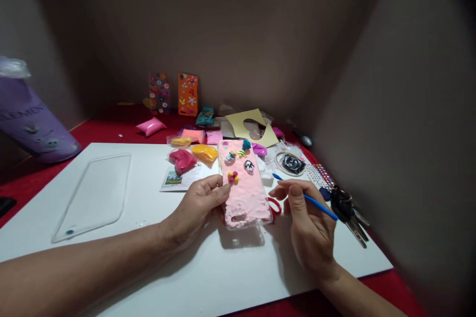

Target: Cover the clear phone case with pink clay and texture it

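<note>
My left hand (pixel 203 203) grips the left edge of a clear phone case (pixel 247 198) coated in pink clay, holding it tilted up above the white board. Small clay figures in several colours sit on its upper half, and the camera opening shows near the lower end. A slim blue modelling tool (pixel 320 206) rests between the thumb and fingers of my right hand (pixel 308 223), which is to the right of the case and apart from it. Behind the case, red-handled scissors (pixel 275 206) are partly hidden.
A bare clear phone case (pixel 96 190) lies on the white board (pixel 156 267) at left. Clay packets (pixel 204 152), a cut yellow sheet (pixel 241 121), rhinestones (pixel 322 174) and keys (pixel 349 213) surround the work. Two decorated cases (pixel 188 94) lean on the wall; a purple bag (pixel 33 114) stands left.
</note>
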`<move>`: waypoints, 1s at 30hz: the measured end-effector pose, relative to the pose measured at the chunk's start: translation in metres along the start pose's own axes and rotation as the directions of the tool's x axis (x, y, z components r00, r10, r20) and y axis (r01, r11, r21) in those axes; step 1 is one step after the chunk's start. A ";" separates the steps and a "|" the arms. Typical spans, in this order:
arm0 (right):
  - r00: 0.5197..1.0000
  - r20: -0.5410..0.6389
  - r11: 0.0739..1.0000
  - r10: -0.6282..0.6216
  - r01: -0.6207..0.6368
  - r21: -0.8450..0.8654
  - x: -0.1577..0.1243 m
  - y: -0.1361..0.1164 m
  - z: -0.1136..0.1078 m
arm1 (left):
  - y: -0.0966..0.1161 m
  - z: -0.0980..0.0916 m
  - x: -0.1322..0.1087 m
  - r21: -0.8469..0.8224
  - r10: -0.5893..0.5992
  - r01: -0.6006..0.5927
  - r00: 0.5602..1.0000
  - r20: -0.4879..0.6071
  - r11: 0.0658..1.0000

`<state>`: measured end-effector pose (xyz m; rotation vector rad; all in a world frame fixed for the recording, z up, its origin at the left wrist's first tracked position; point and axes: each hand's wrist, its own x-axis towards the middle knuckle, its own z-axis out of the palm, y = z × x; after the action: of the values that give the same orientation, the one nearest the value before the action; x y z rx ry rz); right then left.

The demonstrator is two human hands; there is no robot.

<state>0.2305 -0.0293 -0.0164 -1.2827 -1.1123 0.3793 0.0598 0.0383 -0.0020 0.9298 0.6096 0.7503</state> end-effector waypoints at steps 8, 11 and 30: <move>0.994 0.102 0.999 0.030 -0.027 -0.026 0.003 0.001 -0.002 | 0.001 0.000 -0.001 -0.008 0.020 -0.020 1.000 0.022 1.000; 0.994 0.094 0.999 0.048 -0.046 -0.023 0.003 0.001 -0.002 | -0.001 -0.002 -0.001 0.054 0.024 -0.027 0.998 0.050 0.998; 0.920 0.331 0.969 0.210 -0.240 0.052 0.007 -0.009 -0.001 | -0.007 -0.003 -0.004 0.127 0.038 -0.047 0.997 0.070 0.991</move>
<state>0.2321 -0.0271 -0.0050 -1.2989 -1.2067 0.8300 0.0567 0.0339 -0.0086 1.0855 0.5857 0.7210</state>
